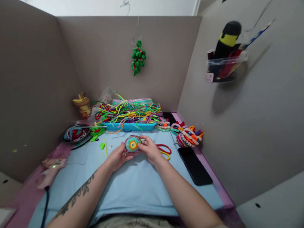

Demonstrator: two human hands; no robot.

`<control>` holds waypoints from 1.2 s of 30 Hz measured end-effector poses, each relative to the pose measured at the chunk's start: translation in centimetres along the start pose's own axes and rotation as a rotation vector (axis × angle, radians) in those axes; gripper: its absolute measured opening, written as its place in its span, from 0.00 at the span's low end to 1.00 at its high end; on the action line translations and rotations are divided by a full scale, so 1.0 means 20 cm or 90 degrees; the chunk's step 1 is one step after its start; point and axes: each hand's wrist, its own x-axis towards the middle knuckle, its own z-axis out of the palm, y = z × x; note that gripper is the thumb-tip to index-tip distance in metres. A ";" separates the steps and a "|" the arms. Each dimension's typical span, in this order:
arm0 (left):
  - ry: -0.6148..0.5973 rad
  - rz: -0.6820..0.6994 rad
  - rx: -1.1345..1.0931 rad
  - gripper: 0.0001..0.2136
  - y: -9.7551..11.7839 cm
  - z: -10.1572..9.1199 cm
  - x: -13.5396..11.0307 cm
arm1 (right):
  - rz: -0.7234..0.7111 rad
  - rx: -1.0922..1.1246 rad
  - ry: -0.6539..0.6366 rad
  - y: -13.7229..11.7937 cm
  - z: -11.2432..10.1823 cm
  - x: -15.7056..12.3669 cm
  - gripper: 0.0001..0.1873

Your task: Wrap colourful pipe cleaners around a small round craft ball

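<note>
Between both hands, just above the blue cloth, is a round disc coiled from fuzzy pipe cleaners, with an orange and yellow centre and teal, multicoloured rings. My left hand grips its lower left edge, fingers curled beneath. On its right edge, my right hand is closed with the thumb near the front. Right of that hand, red and yellow pipe cleaners lie bent in loops on the cloth. A small lime-green piece and a yellow strand lie to the left.
A blue tray heaped with pipe cleaners stands at the back. Finished fuzzy figures sit back right, beside a black phone. At left are a bowl and a pink glue gun with a black cord. Grey partitions enclose three sides.
</note>
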 end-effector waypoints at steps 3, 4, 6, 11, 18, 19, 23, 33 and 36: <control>0.006 0.000 -0.002 0.15 0.01 -0.01 0.00 | 0.078 0.070 0.060 0.00 0.00 0.01 0.17; 0.016 0.005 0.000 0.13 0.01 -0.02 0.00 | 0.100 0.091 0.064 0.00 0.00 0.01 0.15; 0.036 0.005 -0.001 0.10 0.01 -0.02 0.00 | 0.133 0.124 0.057 0.01 0.00 0.01 0.09; 0.086 0.006 -0.036 0.05 0.01 -0.03 0.01 | 0.192 0.152 0.047 0.01 0.01 0.01 0.05; 0.133 -0.003 -0.070 0.02 0.01 -0.03 0.02 | 0.158 0.059 0.016 0.01 0.03 -0.03 0.18; 0.131 -0.008 -0.070 0.02 0.01 -0.02 0.02 | 0.134 0.026 0.005 0.01 0.03 -0.03 0.23; 0.112 -0.018 -0.058 0.03 0.01 -0.01 0.01 | 0.023 -0.099 -0.078 0.04 0.03 -0.04 0.36; 0.021 0.001 -0.004 0.10 -0.01 -0.02 -0.01 | -0.231 -0.476 -0.227 0.04 0.01 -0.05 0.44; 0.020 0.042 0.058 0.15 -0.02 -0.02 -0.01 | -0.274 -0.533 -0.195 0.05 0.00 -0.04 0.44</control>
